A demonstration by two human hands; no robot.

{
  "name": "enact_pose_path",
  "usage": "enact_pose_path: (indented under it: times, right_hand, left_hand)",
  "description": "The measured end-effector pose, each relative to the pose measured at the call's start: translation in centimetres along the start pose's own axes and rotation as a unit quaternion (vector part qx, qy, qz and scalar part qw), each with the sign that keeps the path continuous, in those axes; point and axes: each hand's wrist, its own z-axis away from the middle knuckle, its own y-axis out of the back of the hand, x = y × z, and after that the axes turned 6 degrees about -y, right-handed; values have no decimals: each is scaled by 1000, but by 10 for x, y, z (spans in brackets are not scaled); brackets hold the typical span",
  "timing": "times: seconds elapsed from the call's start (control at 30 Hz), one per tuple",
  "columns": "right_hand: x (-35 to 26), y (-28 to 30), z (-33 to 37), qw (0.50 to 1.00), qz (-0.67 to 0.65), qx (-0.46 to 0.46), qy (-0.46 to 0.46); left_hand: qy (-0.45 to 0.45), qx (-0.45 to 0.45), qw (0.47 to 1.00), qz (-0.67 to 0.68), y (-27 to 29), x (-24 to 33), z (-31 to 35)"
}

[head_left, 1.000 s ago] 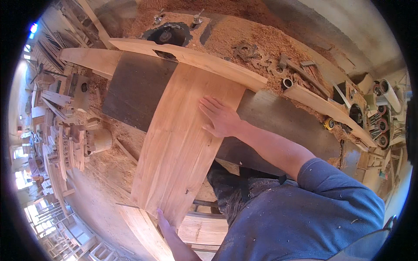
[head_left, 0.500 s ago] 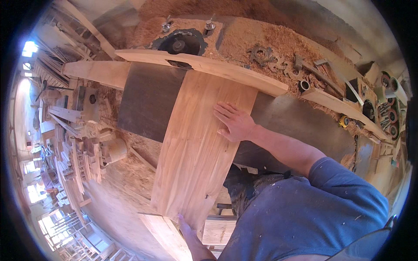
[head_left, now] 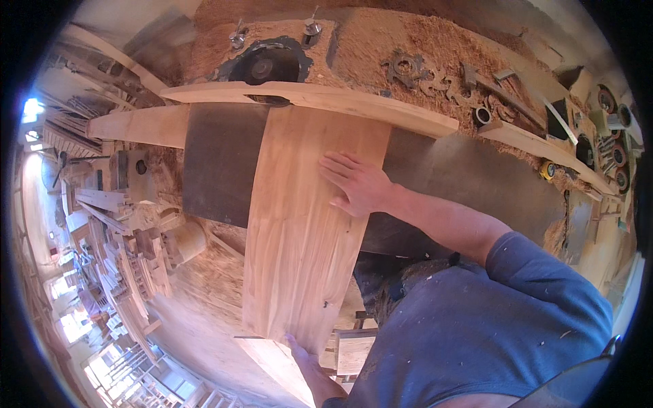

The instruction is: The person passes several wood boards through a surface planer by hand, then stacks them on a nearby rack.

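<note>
A wide, pale wooden board [head_left: 299, 238] lies on a dark machine table [head_left: 221, 160], its far end against a long wooden fence [head_left: 367, 102]. My right hand [head_left: 357, 183] rests flat on the board's top near its right edge, fingers stretched and holding nothing. At the near end, my left hand [head_left: 305, 360] grips the board's edge, with part of its fingers hidden by the board. Behind the fence sits a dark round cutter [head_left: 262, 68], beside a small opening [head_left: 269, 100] in the fence at the board's far left corner.
Sawdust [head_left: 367, 51] covers the area behind the fence, where metal cutter heads [head_left: 408, 66] lie. A yellow tape measure [head_left: 547, 170] sits at the right near another wooden strip [head_left: 544, 156]. Stacked timber offcuts [head_left: 129, 265] stand at the left.
The view has shifted a little. Against the fence opening, the board has slid slightly left, and both hands have stayed on it.
</note>
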Motion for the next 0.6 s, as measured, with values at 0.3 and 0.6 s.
enact_pose_path:
  times: [0.3,0.6]
  right_hand:
    - [-6,-10,-21,1000,-13,-9,-10]
    - [-12,-16,-45,1000,-11,-14,-6]
  left_hand:
    - [-10,-26,1000,15,3,17,-19]
    - [3,0,1000,0,-1,37,-34]
